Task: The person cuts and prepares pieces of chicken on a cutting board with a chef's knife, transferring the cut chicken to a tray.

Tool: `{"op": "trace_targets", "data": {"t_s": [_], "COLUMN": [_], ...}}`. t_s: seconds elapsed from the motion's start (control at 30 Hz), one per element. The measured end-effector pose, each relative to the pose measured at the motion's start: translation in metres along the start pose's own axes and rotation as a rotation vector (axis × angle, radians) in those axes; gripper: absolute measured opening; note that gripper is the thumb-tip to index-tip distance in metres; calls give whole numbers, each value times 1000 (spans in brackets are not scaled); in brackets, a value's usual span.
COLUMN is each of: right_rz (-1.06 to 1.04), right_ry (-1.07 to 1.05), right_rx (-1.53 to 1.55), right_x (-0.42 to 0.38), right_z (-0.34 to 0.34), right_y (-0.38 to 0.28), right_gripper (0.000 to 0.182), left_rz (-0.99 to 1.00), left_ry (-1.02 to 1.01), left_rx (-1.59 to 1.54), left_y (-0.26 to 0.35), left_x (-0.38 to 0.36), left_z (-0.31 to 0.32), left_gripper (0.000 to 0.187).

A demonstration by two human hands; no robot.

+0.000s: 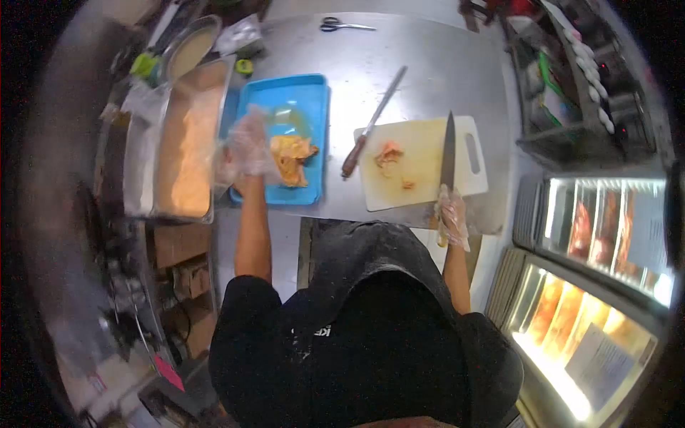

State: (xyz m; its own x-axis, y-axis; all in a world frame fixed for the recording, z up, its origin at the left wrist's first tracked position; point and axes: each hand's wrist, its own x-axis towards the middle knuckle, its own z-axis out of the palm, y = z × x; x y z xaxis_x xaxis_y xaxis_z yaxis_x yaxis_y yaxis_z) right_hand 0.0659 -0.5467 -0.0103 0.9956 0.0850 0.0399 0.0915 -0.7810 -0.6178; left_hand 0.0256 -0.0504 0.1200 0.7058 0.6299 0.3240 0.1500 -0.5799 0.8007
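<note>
My right hand (452, 217), in a clear plastic glove, grips the handle of a long kitchen knife (449, 153). Its blade points away from me across the right part of a white cutting board (428, 200). Small scraps of orange-brown meat (389, 153) lie on the board. My left hand (246, 146), also gloved and smeared by motion, is over the left side of a blue tray (325, 100). Just right of it in the tray lies a larger yellow-brown piece of meat (291, 158), with a little yellowish liquid behind it.
A brown-handled sharpening steel (374, 121) lies between tray and board on the metal table (428, 64). Scissors (346, 27) lie at the far edge. Left stands a metal pan (227, 78) of orange food; right, lit glass cabinets (606, 235) and a dark rack (571, 135).
</note>
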Motion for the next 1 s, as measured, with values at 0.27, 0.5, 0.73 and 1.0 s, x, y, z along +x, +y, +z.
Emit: {"op": "trace_targets", "data": {"t_s": [0.27,0.5,0.73,1.0], "right_rz": [76,561,566,223], "right_ry": [-73,-125,-262,-181], "right_rx": [166,541,411,117], "right_x": [-20,-28,-8,14], "right_z": [-14,-43,-41,-31], "right_y": [15,-49,-70,-78], "right_gripper": [37,29,28,37], "left_rz": [674,93,-174,-281], "left_ry": [-1113,-887,-309,-53], "left_rx": [356,72,74,555], "left_y": [77,90,5,48], "left_x": [-170,-118,-13,-11], "left_z": [233,165,-51,-82], "left_gripper": [25,24,24,35]}}
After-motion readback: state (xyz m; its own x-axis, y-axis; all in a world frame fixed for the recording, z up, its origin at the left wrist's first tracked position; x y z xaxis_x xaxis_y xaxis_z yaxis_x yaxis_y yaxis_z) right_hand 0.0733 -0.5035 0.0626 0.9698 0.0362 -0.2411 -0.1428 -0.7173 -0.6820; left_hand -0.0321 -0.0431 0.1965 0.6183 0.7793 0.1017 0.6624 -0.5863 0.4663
